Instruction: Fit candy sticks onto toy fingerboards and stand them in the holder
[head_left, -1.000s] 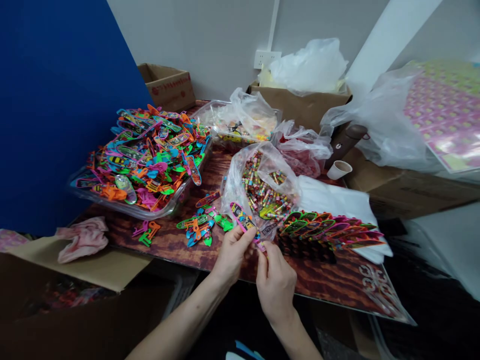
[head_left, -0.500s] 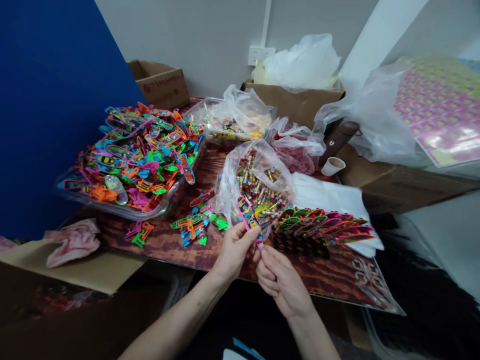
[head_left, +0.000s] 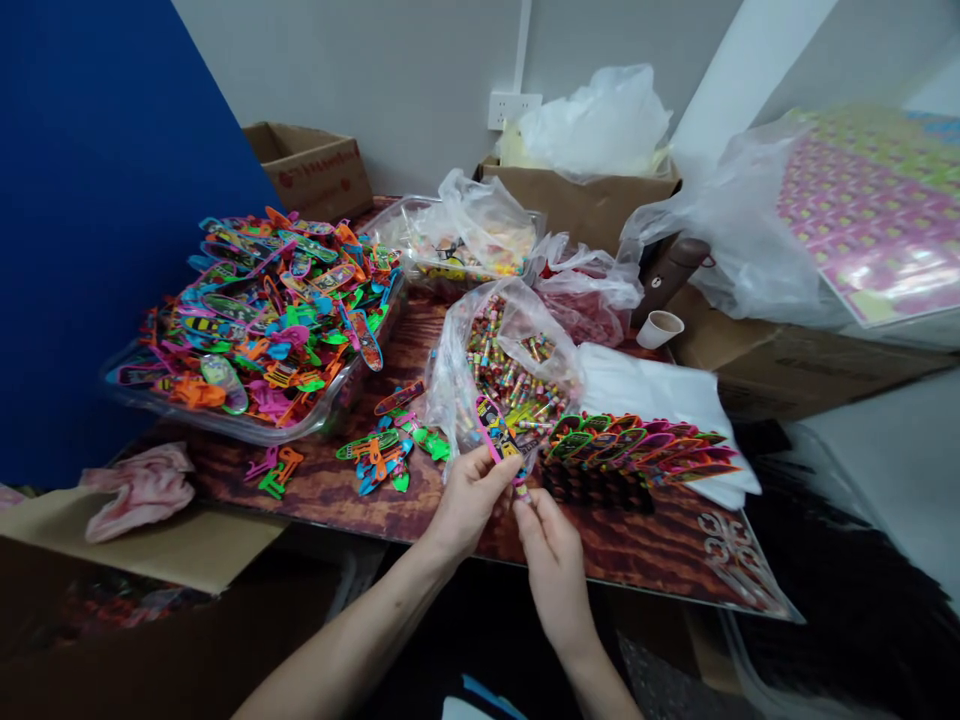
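My left hand (head_left: 466, 500) pinches a small pink toy skateboard (head_left: 492, 430) and holds it up over the near edge of the table. My right hand (head_left: 551, 560) is closed in a pinch at the board's lower end; what its fingertips hold is too small to name. Just behind the hands lies an open clear bag of small colourful candy rolls (head_left: 510, 365). To the right a row of toy skateboards (head_left: 637, 445) stands side by side. A few loose boards and parts (head_left: 382, 450) lie left of the hands.
A clear tray (head_left: 225, 425) heaped with toy skateboards stands at the left. Plastic bags (head_left: 480, 225), cardboard boxes (head_left: 311, 175), a paper cup (head_left: 660, 328) and white sheets (head_left: 652, 390) crowd the back. A pink cloth (head_left: 139, 485) lies on cardboard at the near left.
The view has drifted a little, so everything sits slightly further left. My right hand rose again to the board's lower end after dipping and turning. The left hand's hold is unchanged.
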